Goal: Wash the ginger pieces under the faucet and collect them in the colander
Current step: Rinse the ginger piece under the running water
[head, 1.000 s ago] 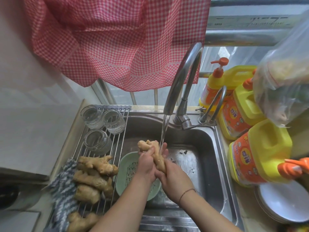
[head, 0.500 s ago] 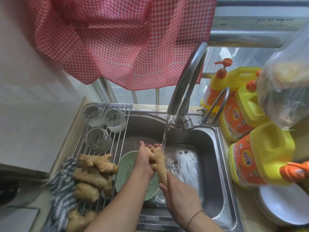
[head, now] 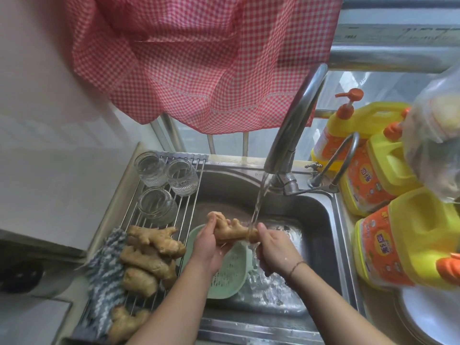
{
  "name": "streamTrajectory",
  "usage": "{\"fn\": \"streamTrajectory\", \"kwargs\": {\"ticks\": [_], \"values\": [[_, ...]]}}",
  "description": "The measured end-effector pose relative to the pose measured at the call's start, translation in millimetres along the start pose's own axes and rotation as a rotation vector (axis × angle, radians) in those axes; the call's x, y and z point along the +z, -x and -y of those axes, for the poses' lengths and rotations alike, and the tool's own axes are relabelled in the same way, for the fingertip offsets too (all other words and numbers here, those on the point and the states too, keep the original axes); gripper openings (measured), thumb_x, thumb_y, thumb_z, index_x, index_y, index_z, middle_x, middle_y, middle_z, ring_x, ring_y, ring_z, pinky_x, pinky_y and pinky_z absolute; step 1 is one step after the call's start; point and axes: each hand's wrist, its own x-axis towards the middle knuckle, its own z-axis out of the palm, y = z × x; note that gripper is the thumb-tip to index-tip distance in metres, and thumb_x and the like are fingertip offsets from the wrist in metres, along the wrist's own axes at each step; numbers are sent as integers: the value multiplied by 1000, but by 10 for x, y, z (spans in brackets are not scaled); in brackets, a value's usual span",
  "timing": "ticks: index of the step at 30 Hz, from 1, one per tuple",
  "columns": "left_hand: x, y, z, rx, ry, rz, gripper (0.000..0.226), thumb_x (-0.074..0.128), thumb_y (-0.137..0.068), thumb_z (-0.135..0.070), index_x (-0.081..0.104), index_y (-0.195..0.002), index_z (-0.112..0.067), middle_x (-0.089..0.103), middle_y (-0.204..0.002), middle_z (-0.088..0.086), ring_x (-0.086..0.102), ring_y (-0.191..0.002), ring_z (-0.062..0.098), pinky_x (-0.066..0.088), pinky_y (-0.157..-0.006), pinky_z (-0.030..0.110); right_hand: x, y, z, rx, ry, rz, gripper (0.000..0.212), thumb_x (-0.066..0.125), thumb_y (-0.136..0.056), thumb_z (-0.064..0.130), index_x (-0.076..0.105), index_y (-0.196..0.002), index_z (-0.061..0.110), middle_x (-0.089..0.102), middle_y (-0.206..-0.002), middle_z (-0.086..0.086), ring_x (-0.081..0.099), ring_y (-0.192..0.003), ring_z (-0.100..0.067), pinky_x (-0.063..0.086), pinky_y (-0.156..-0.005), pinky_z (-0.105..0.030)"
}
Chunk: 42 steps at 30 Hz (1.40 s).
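Turned from near-upright to level, the ginger piece (head: 232, 230) now lies crosswise under the faucet (head: 296, 120), whose stream strikes its right end. Left hand (head: 207, 247) grips the left end, right hand (head: 275, 247) curls around the right end, both over the sink (head: 321, 220). Below them sits the green colander (head: 227, 275). More ginger pieces (head: 149, 255) lie on the wire rack (head: 189, 195) beside three glass jars (head: 159, 180).

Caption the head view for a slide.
Both hands hold a ginger piece under the running faucet, above the green colander in the sink.
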Motion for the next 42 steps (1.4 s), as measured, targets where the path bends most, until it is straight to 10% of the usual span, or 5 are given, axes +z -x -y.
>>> {"fn": "streamTrajectory", "kwargs": {"ticks": [14, 24, 42], "values": [[-184, 38, 26, -43, 2, -52, 35, 45, -101, -39, 65, -96, -11, 76, -81, 3, 74, -74, 17, 50, -72, 33, 101, -4, 156, -86, 172, 70, 13, 52, -85, 14, 64, -83, 9, 64, -68, -5, 61, -57, -21, 56, -57, -36], [-108, 145, 123, -121, 218, 15, 33, 42, -102, -31, 57, -103, -1, 65, -106, 16, 66, -89, 27, 54, -84, 39, 13, 141, -43, -162, 470, 53, 37, 42, -97, 38, 47, -65, 21, 56, -58, 0, 64, -59, -23, 50, -58, -36], [370, 207, 255, -192, 257, 155, 50, 46, -95, -50, 54, -118, -7, 64, -99, 12, 66, -84, 27, 48, -82, 43, -224, 468, -377, 40, 224, 105, 31, 61, -90, 21, 50, -119, 24, 70, -68, -4, 68, -52, -14, 49, -50, -19]]}}
